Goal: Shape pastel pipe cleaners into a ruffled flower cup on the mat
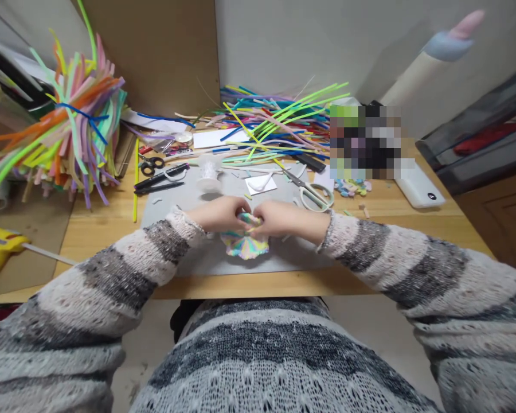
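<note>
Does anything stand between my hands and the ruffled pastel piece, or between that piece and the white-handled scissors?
Nothing visible separates the left hand or right hand from the ruffled pastel piece; both hold its upper part. The right hand itself lies between the piece and the white-handled scissors.

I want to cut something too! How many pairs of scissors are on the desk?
2. The black-handled scissors lie left of the clear spool, and the white-handled scissors lie right of it. More could be hidden.
</note>
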A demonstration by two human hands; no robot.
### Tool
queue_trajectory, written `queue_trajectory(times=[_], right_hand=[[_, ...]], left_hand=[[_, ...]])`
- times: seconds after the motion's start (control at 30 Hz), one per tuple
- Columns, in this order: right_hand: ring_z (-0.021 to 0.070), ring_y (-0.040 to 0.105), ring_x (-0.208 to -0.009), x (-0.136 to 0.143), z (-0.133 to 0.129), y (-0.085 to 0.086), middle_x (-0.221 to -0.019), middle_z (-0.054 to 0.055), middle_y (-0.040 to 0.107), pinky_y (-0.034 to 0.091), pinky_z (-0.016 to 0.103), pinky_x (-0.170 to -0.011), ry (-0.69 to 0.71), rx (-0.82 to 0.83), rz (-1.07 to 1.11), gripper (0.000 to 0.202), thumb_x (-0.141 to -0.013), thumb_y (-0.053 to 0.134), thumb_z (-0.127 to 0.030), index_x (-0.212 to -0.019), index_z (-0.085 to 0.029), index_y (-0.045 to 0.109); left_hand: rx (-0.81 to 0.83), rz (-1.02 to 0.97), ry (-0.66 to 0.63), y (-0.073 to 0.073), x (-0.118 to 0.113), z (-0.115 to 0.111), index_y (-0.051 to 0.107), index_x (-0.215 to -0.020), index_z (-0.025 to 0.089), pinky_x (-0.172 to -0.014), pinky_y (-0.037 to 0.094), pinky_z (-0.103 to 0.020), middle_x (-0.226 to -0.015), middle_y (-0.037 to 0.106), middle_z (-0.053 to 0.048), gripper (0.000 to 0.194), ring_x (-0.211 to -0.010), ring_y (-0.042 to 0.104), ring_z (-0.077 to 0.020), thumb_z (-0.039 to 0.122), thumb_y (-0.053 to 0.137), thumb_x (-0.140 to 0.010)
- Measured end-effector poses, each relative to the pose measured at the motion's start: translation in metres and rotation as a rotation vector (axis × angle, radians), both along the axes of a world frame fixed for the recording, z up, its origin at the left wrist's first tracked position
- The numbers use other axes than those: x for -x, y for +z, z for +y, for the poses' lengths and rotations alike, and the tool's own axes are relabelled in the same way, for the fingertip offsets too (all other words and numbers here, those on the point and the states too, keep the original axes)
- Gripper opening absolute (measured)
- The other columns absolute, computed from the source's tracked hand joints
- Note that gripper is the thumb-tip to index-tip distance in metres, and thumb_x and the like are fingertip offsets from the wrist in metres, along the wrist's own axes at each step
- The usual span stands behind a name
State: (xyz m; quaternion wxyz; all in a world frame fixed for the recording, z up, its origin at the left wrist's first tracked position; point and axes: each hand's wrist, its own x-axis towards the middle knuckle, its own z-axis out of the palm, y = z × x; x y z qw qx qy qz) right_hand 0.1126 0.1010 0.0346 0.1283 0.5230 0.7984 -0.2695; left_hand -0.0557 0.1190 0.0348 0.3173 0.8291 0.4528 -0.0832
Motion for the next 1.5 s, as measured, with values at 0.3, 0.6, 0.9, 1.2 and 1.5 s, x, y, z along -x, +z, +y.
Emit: queue_trajectory(times=[0.3, 0.6, 0.9, 1.2, 1.5], right_hand=[[0.0229, 0.063, -0.077, 0.011, 0.008, -0.006, -0.093, 0.011, 0.069, 0.038, 0.027, -0.057, -0.003, -0.093, 0.009, 0.039, -0.077, 0.061, -0.049, -0.099, -0.017, 0.063], [0.0219, 0.065, -0.083, 0.012, 0.016, -0.016, -0.096, 0.010, 0.070, 0.039, 0.024, -0.059, -0.002, -0.015, -0.015, 0.036, -0.074, 0.070, -0.038, -0.102, -0.016, 0.065], [0.0252, 0.067, -0.087, 0.019, 0.010, -0.010, -0.099, 0.012, 0.071, 0.043, 0.028, -0.065, -0.063, -0.023, -0.044, 0.042, -0.074, 0.068, -0.046, -0.104, -0.017, 0.067], [0.0294, 0.065, -0.095, 0.023, -0.001, -0.013, -0.098, 0.013, 0.071, 0.042, 0.036, -0.078, -0.060, -0.133, -0.016, 0.022, -0.075, 0.062, -0.022, -0.096, -0.016, 0.066], [0.0197, 0.062, -0.080, -0.016, 0.008, -0.015, -0.096, 0.007, 0.069, 0.040, 0.027, -0.062, -0.129, -0.105, 0.200, 0.040, -0.078, 0.061, -0.047, -0.107, -0.019, 0.057]], left_hand=[[-0.099, 0.221, 0.061, -0.001, -0.008, -0.010, 0.066, -0.090, 0.012, -0.059, 0.040, -0.027, -0.084, 0.069, -0.013, 0.031, -0.071, 0.062, -0.0217, 0.036, 0.054, -0.075], [-0.026, 0.284, -0.025, 0.000, -0.011, 0.005, 0.067, -0.090, 0.015, -0.055, 0.037, -0.025, -0.082, 0.070, -0.009, 0.033, -0.068, 0.059, -0.0192, 0.042, 0.059, -0.073], [-0.056, 0.287, -0.124, 0.002, -0.019, 0.008, 0.068, -0.095, 0.014, -0.060, 0.037, -0.024, -0.082, 0.070, -0.008, 0.030, -0.069, 0.059, -0.0181, 0.037, 0.064, -0.076], [-0.173, 0.154, 0.000, -0.012, -0.007, -0.011, 0.067, -0.097, 0.018, -0.060, 0.038, -0.026, -0.086, 0.069, -0.009, 0.029, -0.075, 0.061, -0.0211, 0.039, 0.056, -0.080], [-0.084, 0.349, 0.127, 0.006, 0.010, -0.024, 0.067, -0.071, 0.014, -0.059, 0.040, -0.032, -0.060, 0.061, -0.012, 0.066, -0.058, 0.059, -0.0223, 0.070, 0.034, -0.082]])
